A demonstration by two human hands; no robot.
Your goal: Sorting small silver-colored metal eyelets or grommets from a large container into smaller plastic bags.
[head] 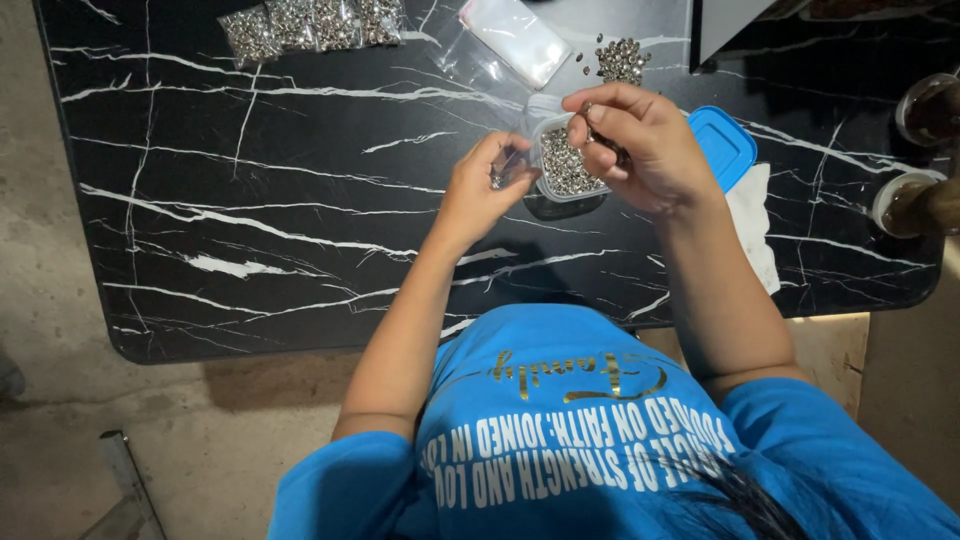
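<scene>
My left hand (480, 185) pinches a small clear plastic bag (510, 168) just left of a clear plastic tub (562, 165) full of small silver metal pieces. My right hand (640, 140) hovers over the tub's right side, fingers closed on a few of the silver pieces. Both hands work above a black marble-patterned table (280, 200). A loose heap of the same silver pieces (622, 58) lies beyond the tub.
Several filled small bags of silver pieces (310, 25) lie at the table's far left. Empty clear bags (505, 38) sit at the far middle. A blue lid (722, 145) rests on white paper (755, 220) to the right. Two glass jars (915, 150) stand at the right edge.
</scene>
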